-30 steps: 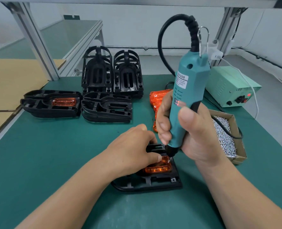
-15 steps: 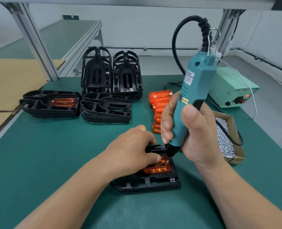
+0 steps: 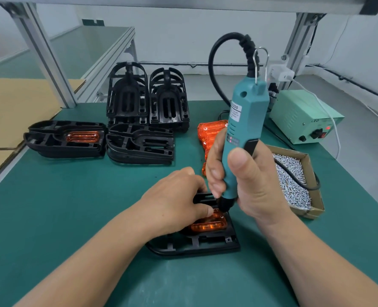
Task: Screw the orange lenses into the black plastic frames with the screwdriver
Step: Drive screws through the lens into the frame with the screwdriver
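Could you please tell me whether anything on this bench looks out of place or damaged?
Nothing looks damaged or spilled. The one oddity: a black cord lies across the screws in the cardboard box, where it could get in the way.

A green mat [image 3: 50,207] was spread over the bench. Near its right edge a cardboard box [image 3: 309,165] was filled with small silver screws [image 3: 292,187]. Behind it a pale green power unit [image 3: 298,116] was set, its red lamp lit, and a white cable [image 3: 329,116] was run across it. Brown cardboard [image 3: 11,107] was laid to the left, beyond an aluminium post [image 3: 44,56].
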Demonstrator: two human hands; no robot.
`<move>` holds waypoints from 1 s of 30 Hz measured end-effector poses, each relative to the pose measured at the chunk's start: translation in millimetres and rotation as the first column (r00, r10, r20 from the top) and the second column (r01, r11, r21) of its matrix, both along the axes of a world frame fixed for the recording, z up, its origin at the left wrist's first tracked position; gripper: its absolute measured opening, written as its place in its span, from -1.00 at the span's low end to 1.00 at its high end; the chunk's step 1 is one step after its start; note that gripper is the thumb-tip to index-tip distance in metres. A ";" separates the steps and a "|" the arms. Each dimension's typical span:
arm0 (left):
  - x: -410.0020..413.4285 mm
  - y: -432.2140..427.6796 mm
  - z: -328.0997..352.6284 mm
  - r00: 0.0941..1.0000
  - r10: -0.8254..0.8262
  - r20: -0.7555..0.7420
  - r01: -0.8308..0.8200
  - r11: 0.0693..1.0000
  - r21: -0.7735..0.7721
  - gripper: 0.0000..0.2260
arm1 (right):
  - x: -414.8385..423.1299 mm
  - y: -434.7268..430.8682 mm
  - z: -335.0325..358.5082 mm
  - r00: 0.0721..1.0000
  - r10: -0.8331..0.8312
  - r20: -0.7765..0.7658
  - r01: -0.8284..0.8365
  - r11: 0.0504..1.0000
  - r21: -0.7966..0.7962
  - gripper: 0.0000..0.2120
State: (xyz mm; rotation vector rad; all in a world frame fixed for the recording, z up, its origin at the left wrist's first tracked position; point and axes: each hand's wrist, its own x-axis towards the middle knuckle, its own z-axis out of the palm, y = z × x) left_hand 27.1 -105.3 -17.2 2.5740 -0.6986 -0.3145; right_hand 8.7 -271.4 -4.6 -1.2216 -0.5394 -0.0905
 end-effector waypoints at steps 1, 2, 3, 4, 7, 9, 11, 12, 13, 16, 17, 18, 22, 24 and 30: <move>0.2 -0.3 0.0 1.000 -0.001 0.002 0.001 1.000 0.000 -0.73 | 0.4 -0.8 0.0 1.000 0.005 -0.002 -0.005 1.000 0.003 -0.50; 0.4 -0.2 -0.2 1.000 -0.003 0.004 0.003 1.000 0.000 -0.73 | 0.9 -1.9 0.3 1.000 0.013 0.000 -0.013 1.000 0.003 -0.50; 0.8 -0.5 -0.6 1.000 -0.007 0.006 0.007 1.000 0.002 -0.73 | 1.2 -2.8 0.9 1.000 0.023 0.003 -0.023 1.000 0.004 -0.50; 0.8 -0.4 -1.0 1.000 -0.010 0.008 0.010 1.000 0.003 -0.74 | 1.4 -3.4 1.8 0.999 0.036 0.006 -0.036 0.999 0.009 -0.50; 1.8 -0.3 -3.0 0.999 -0.021 0.032 0.020 1.000 0.021 -0.74 | 1.4 -5.7 7.3 0.997 0.070 0.022 -0.072 0.995 0.076 -0.53; 2.0 -1.3 -4.1 0.998 -0.027 0.049 0.024 0.999 0.044 -0.73 | 1.7 -8.6 12.0 0.998 0.043 0.045 -0.049 0.989 0.141 -0.54; 2.2 -2.1 -5.0 0.998 -0.034 0.059 0.031 0.998 0.050 -0.70 | 2.3 -11.6 16.2 0.999 -0.009 0.051 -0.001 0.980 0.200 -0.53; 2.6 -1.5 -5.7 0.997 -0.038 0.060 0.035 0.998 0.049 -0.70 | 2.9 -13.1 17.4 0.999 -0.034 0.039 0.024 0.973 0.228 -0.52; 3.5 -0.5 -6.7 0.997 -0.043 0.057 0.040 0.998 0.047 -0.69 | 3.3 -14.5 17.8 0.998 -0.060 0.016 0.053 0.966 0.252 -0.50; 6.6 5.4 -9.0 0.997 -0.065 0.042 0.062 0.997 0.054 -0.63 | 6.7 -18.7 15.5 0.990 -0.120 -0.077 0.138 0.936 0.323 -0.52; 7.5 7.0 -9.6 0.997 -0.073 0.037 0.071 0.996 0.045 -0.60 | 8.0 -20.2 13.9 0.986 -0.128 -0.104 0.157 0.922 0.354 -0.55; 8.2 8.3 -10.2 0.997 -0.075 0.028 0.074 0.997 0.016 -0.59 | 9.2 -22.0 12.7 0.983 -0.137 -0.125 0.175 0.907 0.383 -0.61; 19.6 16.4 -13.2 0.999 0.031 -0.012 -0.033 0.968 -0.248 -0.66 | 14.9 -30.3 9.6 0.971 -0.134 -0.198 0.218 0.838 0.501 -0.63; 26.2 22.1 -10.9 0.986 0.109 -0.125 -0.153 0.888 -0.433 -0.68 | 18.1 -34.3 8.4 0.962 -0.133 -0.238 0.245 0.802 0.545 -0.61; 20.8 20.5 -0.7 0.934 -0.008 -0.358 -0.258 0.678 -0.689 -0.68 | 22.6 -37.4 8.2 0.926 -0.160 -0.341 0.348 0.713 0.609 -0.62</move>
